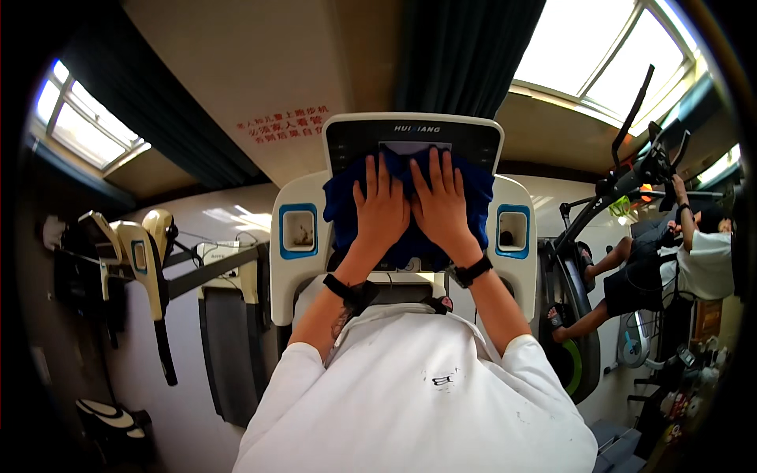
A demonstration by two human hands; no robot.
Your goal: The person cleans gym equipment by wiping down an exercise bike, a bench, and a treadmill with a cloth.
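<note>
A dark blue cloth (349,207) lies spread over the console of a treadmill (414,127), covering most of its black panel. Both of my hands press flat on it, side by side with the thumbs close together. My left hand (381,204) rests on the left half, fingers pointing up the console. On the right half lies my right hand (440,198), its fingers slightly spread. Neither hand grips the cloth. The upper edge of a screen (414,146) shows above the cloth. Blue-rimmed cup holders (298,230) flank the console.
Another treadmill (230,343) stands to the left. At the right, a person in a white shirt (704,266) is at an elliptical trainer (591,207), one hand near its handle. Behind the console are a wall with red writing (284,124) and dark curtains (461,59).
</note>
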